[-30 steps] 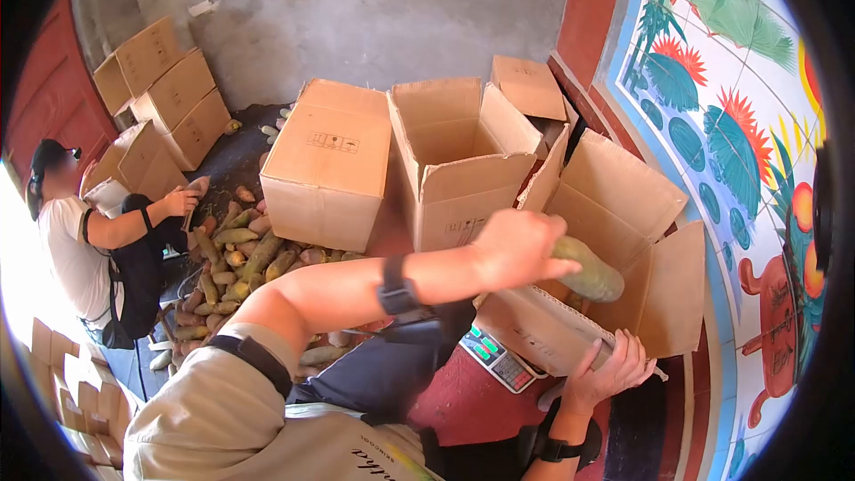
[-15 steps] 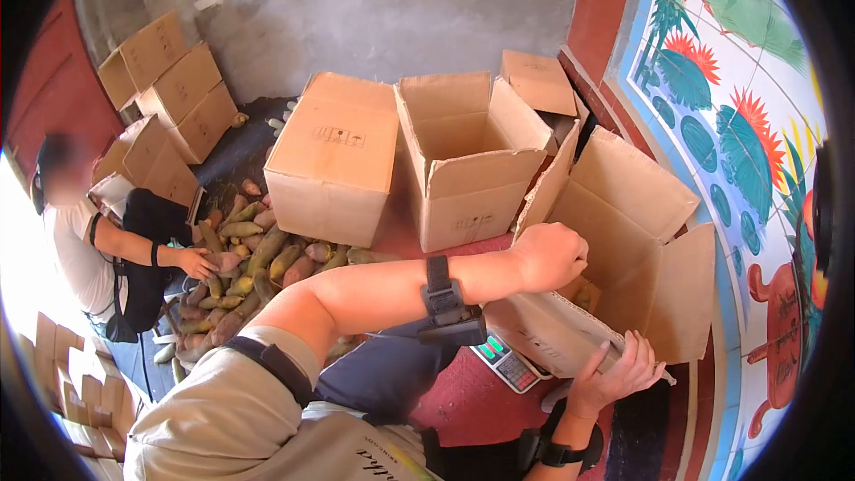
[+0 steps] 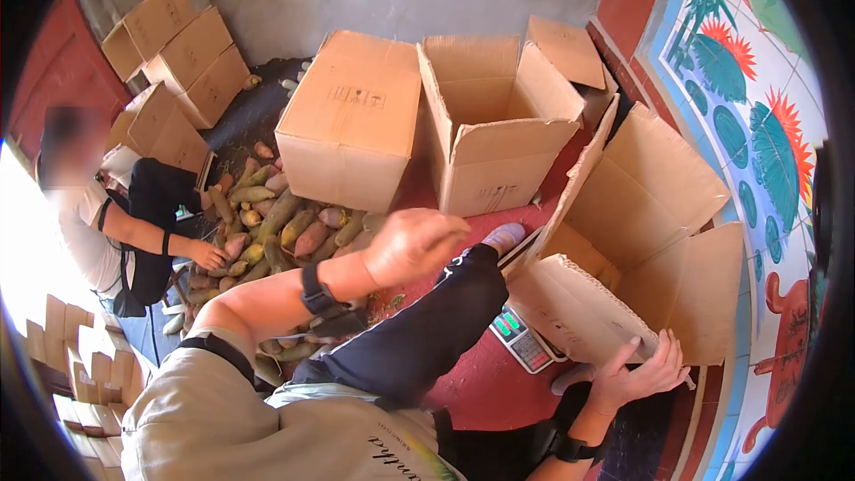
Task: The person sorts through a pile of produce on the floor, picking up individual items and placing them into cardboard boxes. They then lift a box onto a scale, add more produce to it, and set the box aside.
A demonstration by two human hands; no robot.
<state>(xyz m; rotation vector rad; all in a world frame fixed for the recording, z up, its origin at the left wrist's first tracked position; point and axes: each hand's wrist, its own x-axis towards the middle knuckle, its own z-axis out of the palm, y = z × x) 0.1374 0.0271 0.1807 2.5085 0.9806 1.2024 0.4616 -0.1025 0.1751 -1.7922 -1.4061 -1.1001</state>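
My left hand [image 3: 419, 248] hangs in the air over my knee, left of the open cardboard box [image 3: 646, 183]. Its fingers look loosely bent but are smeared by motion, and nothing can be made out in them. At the box's near side, my right hand [image 3: 639, 372] grips the top edge of the front flap [image 3: 570, 307], thumb on the outer face. Something small and brown lies inside the box, partly hidden. Beside the box's lower front is a scale [image 3: 525, 343] with lit green digits.
A closed box [image 3: 349, 120] and another open box [image 3: 499, 165] stand ahead. Sweet potatoes [image 3: 280, 214] are heaped at left, where a seated person's hand [image 3: 209, 254] touches them. More boxes [image 3: 183, 62] are stacked behind. A painted tile wall [image 3: 757, 151] runs along the right.
My left hand has moved left, away from above the open box. My right hand still holds the flap. The view has shifted, and my knee and shoe now show more.
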